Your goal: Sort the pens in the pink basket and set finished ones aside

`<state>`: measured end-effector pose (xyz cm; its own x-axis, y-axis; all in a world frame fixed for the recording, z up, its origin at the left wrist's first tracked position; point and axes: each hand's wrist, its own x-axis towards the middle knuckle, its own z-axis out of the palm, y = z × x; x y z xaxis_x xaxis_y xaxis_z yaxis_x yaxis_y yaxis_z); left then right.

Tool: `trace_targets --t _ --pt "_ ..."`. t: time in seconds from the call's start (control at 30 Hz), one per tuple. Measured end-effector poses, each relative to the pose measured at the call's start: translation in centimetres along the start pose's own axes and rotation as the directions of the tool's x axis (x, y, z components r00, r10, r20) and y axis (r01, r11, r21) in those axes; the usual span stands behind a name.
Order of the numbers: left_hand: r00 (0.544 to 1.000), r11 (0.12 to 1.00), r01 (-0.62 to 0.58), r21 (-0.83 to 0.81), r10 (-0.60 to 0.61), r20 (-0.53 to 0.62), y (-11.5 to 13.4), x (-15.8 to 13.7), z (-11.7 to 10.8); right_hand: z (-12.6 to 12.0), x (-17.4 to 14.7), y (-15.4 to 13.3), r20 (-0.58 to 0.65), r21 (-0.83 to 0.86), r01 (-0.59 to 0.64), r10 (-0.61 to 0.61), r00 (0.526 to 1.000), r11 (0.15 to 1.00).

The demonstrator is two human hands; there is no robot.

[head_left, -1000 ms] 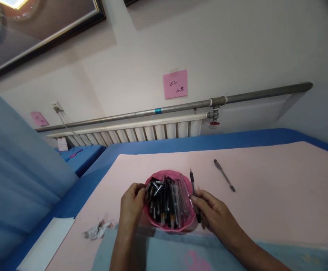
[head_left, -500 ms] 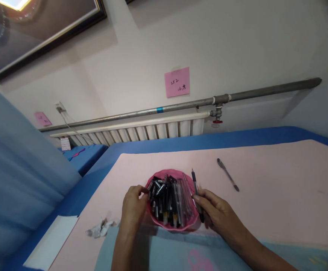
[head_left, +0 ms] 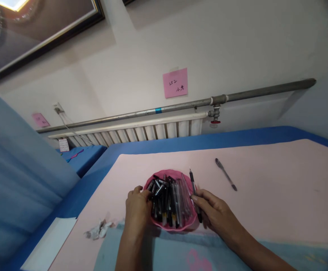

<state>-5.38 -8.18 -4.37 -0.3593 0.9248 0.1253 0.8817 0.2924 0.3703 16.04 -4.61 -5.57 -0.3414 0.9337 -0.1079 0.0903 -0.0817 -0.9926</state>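
Observation:
A round pink basket (head_left: 171, 227) holds many pen parts: black caps (head_left: 160, 188) on the left, dark pieces in the middle, clear pen barrels (head_left: 181, 201) on the right. My left hand (head_left: 138, 207) reaches over the basket's left rim. Its fingers are curled at the black caps, and the fingertips are partly hidden. My right hand (head_left: 213, 207) pinches an uncapped pen (head_left: 192, 178) at the basket's right side, its writing tip pointing up and away. Farther right, a capped pen (head_left: 226, 174) lies by itself on the pink sheet (head_left: 271, 188).
Crumpled plastic (head_left: 97, 230) lies left of the basket, and a white sheet of paper (head_left: 49, 244) at the left edge. Light blue cloth (head_left: 169, 250) covers the near side. Behind the table run a radiator (head_left: 149, 131) and a pipe (head_left: 183, 104). A blue curtain (head_left: 20, 188) hangs left.
My left hand has moved slightly right, its fingers farther over the caps in the basket. My right hand still holds the pen in nearly the same place. The view has shifted slightly.

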Motion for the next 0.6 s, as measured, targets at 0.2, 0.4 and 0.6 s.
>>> trace_targets --t 0.2,0.4,0.6 --pt "0.999 0.999 -0.026 0.039 0.024 0.036 0.16 0.24 0.08 -0.09 -0.01 0.05 0.010 0.002 0.006 -0.006 1.000 1.000" --pt "0.996 0.996 -0.038 0.080 0.032 0.080 0.32 0.26 0.36 -0.11 -0.19 -0.17 0.003 -0.033 0.016 -0.016 1.000 0.999" --pt "0.994 0.999 -0.035 0.018 0.033 0.109 0.65 0.31 0.30 0.01 -0.17 -0.09 -0.007 -0.024 0.023 -0.023 1.000 0.999"
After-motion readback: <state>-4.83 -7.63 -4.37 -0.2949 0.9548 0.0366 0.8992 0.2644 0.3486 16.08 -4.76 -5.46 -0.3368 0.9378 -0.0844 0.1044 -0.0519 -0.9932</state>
